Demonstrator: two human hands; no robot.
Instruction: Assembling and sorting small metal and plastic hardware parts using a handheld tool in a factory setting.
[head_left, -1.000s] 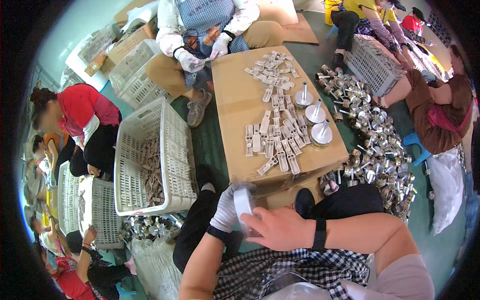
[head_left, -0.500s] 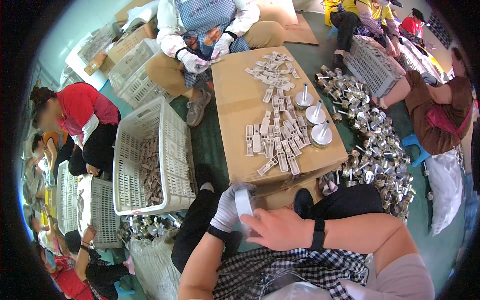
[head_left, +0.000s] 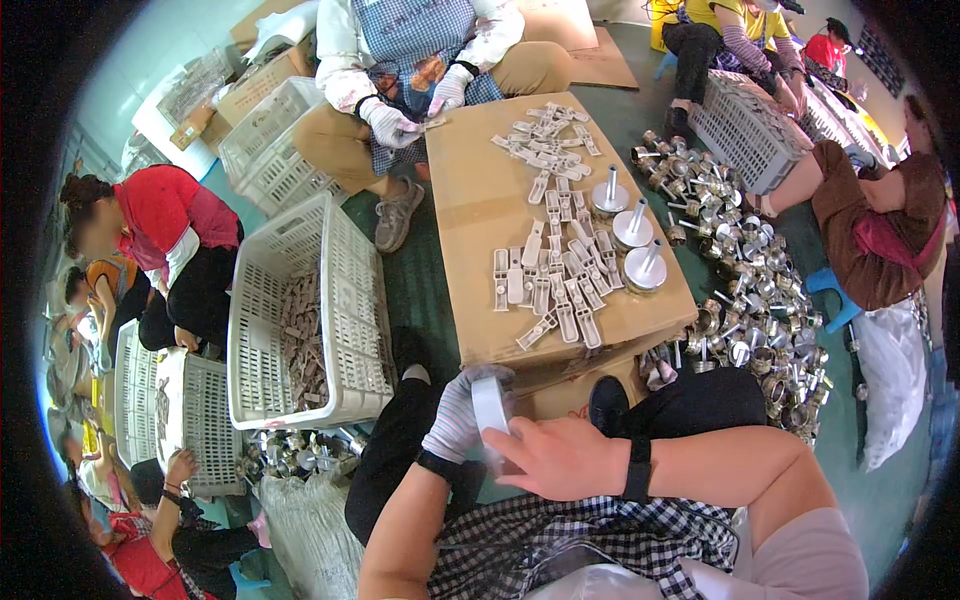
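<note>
My left hand (head_left: 452,415), in a striped white glove, is closed around a white roll of tape (head_left: 489,406) held upright in front of the carton's near edge. My bare right hand (head_left: 565,460) is at the roll's right side, its fingers bent against the lower part; the fingertips are partly hidden and blurred. Beyond both hands is a brown carton (head_left: 475,200). Many pale grey plastic lever-like pieces (head_left: 565,305) lie scattered on its top. Along its right side stand three round metal discs with upright stems (head_left: 645,268).
A white plastic crate (head_left: 360,300) of small pieces stands left of the carton. Metal stemmed parts (head_left: 740,290) are heaped on the floor to the right. Opposite, a co-worker's gloved hands (head_left: 390,122) are at the carton's far left corner. Other people sit around.
My hands and the tape roll stay nearly in place. Across the carton, the co-worker's hands have shifted slightly.
</note>
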